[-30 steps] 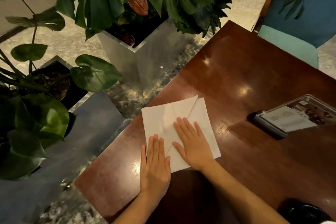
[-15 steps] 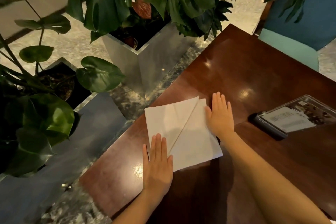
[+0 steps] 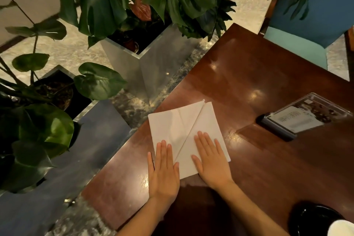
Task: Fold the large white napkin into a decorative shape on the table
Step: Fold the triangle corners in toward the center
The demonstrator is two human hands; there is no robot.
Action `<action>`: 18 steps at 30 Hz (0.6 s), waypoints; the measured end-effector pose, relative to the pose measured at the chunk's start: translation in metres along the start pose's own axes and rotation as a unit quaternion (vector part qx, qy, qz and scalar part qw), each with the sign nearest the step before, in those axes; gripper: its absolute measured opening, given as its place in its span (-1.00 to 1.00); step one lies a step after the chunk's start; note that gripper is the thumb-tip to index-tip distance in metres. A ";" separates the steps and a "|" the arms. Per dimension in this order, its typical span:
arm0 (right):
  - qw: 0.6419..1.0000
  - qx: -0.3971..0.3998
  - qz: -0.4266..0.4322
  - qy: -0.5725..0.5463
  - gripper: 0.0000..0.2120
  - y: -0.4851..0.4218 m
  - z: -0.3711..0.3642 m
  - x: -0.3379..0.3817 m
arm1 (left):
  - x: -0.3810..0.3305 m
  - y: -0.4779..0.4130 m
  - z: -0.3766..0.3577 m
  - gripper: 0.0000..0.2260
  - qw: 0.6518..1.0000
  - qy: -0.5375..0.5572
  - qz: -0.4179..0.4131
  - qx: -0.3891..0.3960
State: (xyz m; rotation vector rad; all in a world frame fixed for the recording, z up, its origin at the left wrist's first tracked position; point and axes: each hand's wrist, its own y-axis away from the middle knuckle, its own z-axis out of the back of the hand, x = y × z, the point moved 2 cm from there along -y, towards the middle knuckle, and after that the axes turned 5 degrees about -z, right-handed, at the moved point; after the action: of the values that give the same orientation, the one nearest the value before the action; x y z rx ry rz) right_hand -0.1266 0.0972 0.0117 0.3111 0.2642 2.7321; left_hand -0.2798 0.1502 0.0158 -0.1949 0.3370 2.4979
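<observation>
The white napkin (image 3: 183, 126) lies flat near the left edge of the dark wooden table (image 3: 249, 82). It is folded into a square with a diagonal flap edge running from its far corner to its near corner. My left hand (image 3: 163, 168) rests palm down on the napkin's near left part, fingers together and straight. On the near right part, my right hand (image 3: 210, 159) presses flat with fingers slightly apart. Neither hand grips anything.
A clear acrylic menu stand (image 3: 304, 117) lies on the table to the right. A dark round dish (image 3: 314, 218) sits at the near right corner. Metal planters (image 3: 153, 59) with large leaves stand left of the table. A blue chair (image 3: 310, 25) is beyond it.
My right hand has come back from the napkin's far right edge to its near right part and lies flat there. The left hand has stayed pressed on the near left.
</observation>
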 end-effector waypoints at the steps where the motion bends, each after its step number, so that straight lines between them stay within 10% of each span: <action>1: 1.000 -0.001 -0.009 0.005 -0.39 -0.002 0.002 -0.005 | 0.000 0.000 0.001 -0.44 1.000 0.002 0.002 0.006; 13: 0.971 -0.033 -0.237 -0.024 -0.43 0.017 0.026 -0.055 | 0.008 0.004 0.021 -0.52 0.997 -0.048 -0.052 0.011; 18: 0.990 -0.098 -0.096 -0.036 -0.55 0.069 0.028 -0.024 | 0.006 0.011 0.025 -0.50 0.992 -0.077 -0.101 -0.015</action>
State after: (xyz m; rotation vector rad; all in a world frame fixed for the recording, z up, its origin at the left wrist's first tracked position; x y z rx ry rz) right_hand -0.1212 0.0292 0.0499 0.3128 0.0041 2.5260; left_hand -0.2924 0.1522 0.0410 -0.0453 0.2059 2.3013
